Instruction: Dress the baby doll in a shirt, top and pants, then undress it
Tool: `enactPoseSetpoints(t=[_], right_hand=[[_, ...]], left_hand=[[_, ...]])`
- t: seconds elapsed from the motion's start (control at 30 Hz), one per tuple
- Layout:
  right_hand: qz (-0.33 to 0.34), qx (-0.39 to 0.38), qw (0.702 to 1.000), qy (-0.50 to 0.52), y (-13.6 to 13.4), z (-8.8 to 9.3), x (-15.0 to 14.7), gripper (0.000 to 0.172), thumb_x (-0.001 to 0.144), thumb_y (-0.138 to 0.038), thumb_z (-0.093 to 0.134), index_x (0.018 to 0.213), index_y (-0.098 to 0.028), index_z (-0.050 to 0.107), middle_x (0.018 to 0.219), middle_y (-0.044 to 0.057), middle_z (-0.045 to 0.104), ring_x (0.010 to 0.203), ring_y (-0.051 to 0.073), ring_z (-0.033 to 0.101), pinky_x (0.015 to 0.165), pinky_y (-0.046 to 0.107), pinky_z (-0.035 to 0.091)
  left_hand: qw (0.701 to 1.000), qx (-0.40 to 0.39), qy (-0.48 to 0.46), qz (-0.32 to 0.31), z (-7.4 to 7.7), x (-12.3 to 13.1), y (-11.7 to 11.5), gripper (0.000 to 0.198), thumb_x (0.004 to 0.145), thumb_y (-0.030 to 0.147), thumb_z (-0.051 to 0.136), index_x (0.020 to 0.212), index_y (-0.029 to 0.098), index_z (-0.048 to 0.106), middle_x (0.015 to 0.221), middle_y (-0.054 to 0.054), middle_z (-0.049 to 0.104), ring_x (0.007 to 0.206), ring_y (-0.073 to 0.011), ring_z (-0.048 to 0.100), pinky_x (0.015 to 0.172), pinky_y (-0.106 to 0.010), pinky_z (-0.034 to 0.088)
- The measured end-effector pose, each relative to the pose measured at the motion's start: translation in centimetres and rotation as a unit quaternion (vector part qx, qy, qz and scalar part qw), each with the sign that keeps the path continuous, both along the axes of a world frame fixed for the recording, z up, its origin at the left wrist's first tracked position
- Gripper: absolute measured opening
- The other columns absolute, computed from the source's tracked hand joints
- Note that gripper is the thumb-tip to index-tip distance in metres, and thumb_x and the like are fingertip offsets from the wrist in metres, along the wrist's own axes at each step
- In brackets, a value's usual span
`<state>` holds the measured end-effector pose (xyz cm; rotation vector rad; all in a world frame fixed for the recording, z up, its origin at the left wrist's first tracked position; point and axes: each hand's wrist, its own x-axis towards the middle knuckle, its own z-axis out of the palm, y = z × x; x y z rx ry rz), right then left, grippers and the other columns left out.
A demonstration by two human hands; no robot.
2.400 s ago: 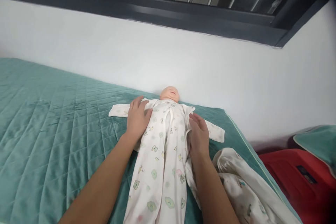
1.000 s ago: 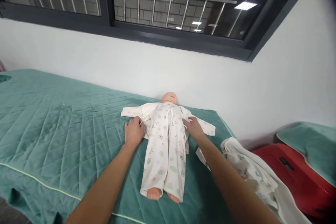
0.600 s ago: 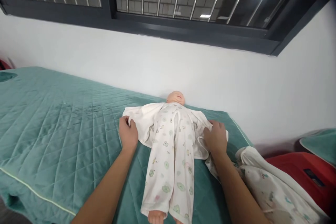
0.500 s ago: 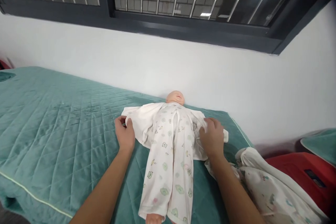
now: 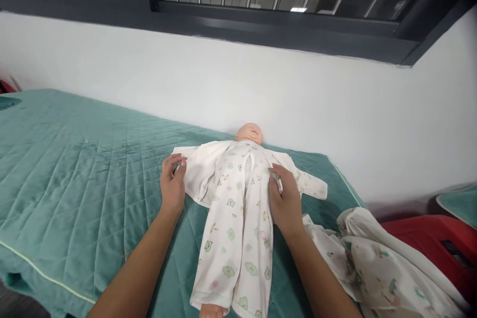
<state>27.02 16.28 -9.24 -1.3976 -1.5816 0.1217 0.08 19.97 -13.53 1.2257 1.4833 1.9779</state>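
Note:
A baby doll lies face up on the green quilted cover, its bare head (image 5: 249, 133) toward the wall. Over it are white printed baby trousers (image 5: 231, 228), with a bare foot (image 5: 211, 311) showing at one hem. A white baby shirt (image 5: 203, 166) lies spread beneath, its sleeves out to both sides. My left hand (image 5: 173, 184) is beside the shirt's left part, fingers loosely curved, thumb apart, holding nothing visible. At the trousers' right edge, my right hand (image 5: 286, 198) has fingers and thumb closed around white shirt cloth; its fingertips are partly hidden.
A crumpled white printed cloth (image 5: 387, 263) lies at the right, against a red object (image 5: 428, 238). The quilted cover (image 5: 93, 174) stretches far to the left. Behind it rises a white wall (image 5: 186, 74) below a dark-framed window (image 5: 261, 25).
My right hand has moved inward from the right sleeve to the trousers' edge, and that sleeve now shows stretched out. My left hand has shifted slightly up and left.

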Motion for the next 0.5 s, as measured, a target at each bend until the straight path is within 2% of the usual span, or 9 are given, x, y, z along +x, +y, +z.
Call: enactPoseSetpoints(t=[0.2, 0.37, 0.5], right_hand=[[0.004, -0.024, 0.999, 0.034, 0.05, -0.49, 0.0, 0.033, 0.094, -0.035, 0.043, 0.12, -0.023, 0.06, 0.137, 0.009, 0.058, 0.13, 0.024, 0.049, 0.111, 0.049, 0.037], [0.007, -0.03, 0.999, 0.034, 0.13, -0.49, -0.04, 0.035, 0.095, -0.034, 0.041, 0.122, -0.021, 0.06, 0.136, 0.009, 0.058, 0.129, 0.024, 0.05, 0.112, 0.048, 0.036], [0.012, -0.041, 0.997, 0.061, 0.23, -0.51, -0.02, 0.036, 0.095, -0.035, 0.042, 0.124, -0.022, 0.059, 0.134, 0.009, 0.06, 0.127, 0.024, 0.052, 0.11, 0.048, 0.038]], left_hand=[[1.0, -0.007, 0.023, 0.005, 0.08, 0.05, -0.05, 0.018, 0.09, 0.039, 0.053, 0.096, 0.025, 0.063, 0.122, -0.005, 0.06, 0.124, -0.0208, 0.053, 0.108, -0.036, 0.04], [0.999, -0.031, 0.038, 0.004, 0.1, 0.05, -0.15, 0.012, 0.087, 0.025, 0.048, 0.083, 0.023, 0.059, 0.126, -0.004, 0.054, 0.127, -0.0209, 0.049, 0.111, -0.038, 0.038], [0.992, -0.02, 0.123, 0.032, 0.76, 0.28, -0.7, 0.013, 0.083, 0.016, 0.044, 0.075, 0.021, 0.053, 0.127, -0.007, 0.049, 0.129, -0.0212, 0.047, 0.112, -0.04, 0.038]])
